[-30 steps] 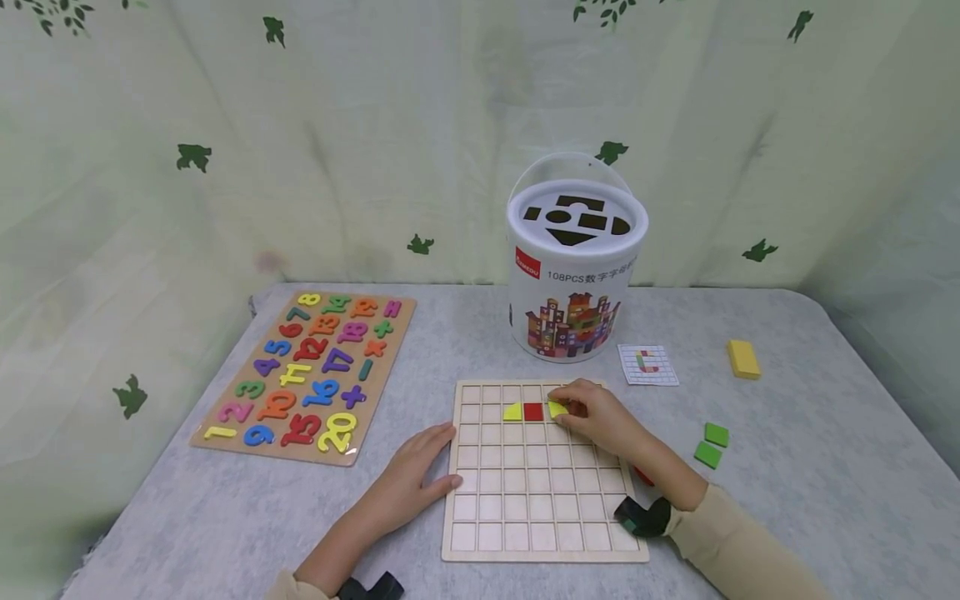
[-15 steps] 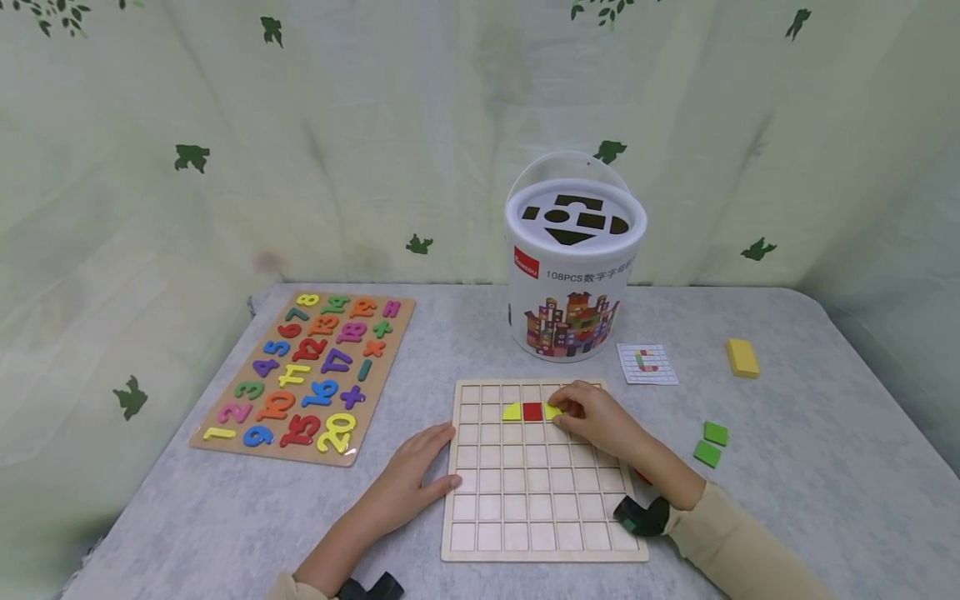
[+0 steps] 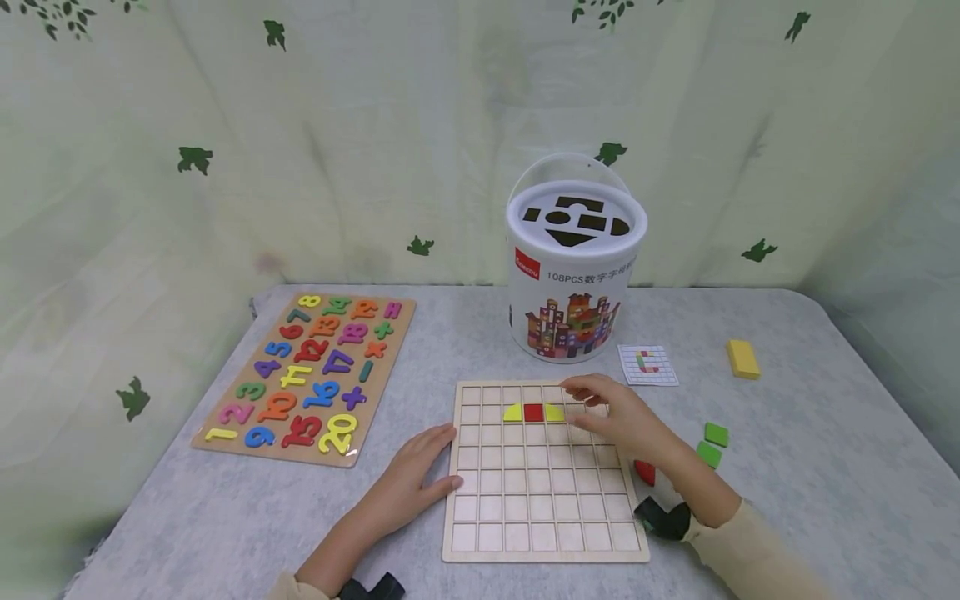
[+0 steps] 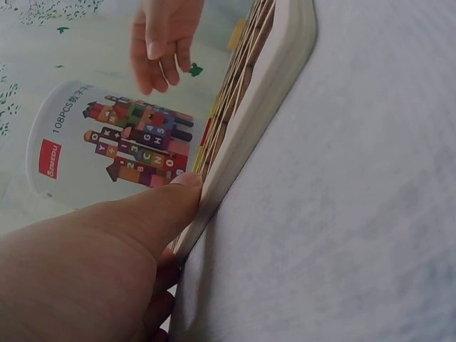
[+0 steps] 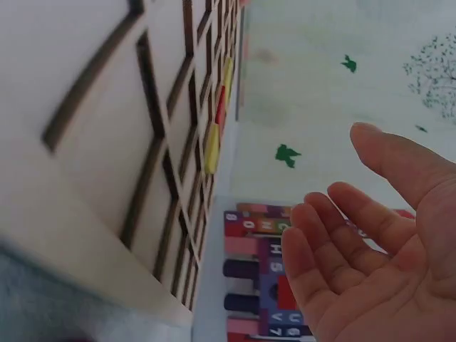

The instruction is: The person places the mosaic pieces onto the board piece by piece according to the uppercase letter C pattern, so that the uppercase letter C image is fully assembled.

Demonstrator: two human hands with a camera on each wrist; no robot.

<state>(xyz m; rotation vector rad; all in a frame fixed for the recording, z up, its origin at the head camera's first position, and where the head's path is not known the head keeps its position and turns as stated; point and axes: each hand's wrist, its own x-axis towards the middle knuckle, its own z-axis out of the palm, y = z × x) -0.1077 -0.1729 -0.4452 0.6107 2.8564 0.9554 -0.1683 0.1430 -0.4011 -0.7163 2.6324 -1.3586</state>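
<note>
A wooden grid board lies on the table. In one of its upper rows sit a yellow quarter-round tile, a red square tile and a second yellow tile, side by side. My right hand hovers over the board's upper right, just right of that second yellow tile; the right wrist view shows its fingers loosely bent around nothing. My left hand rests at the board's left edge, thumb and fingertips touching the rim, as the left wrist view also shows.
Right of the board lie a red tile, partly hidden by my right arm, two green tiles and a yellow block. A pattern card lies near the white bucket. A number puzzle board lies at left.
My right hand has let go of the second yellow tile, which sits beside the red one, and moved slightly right. The left hand has stayed put.
</note>
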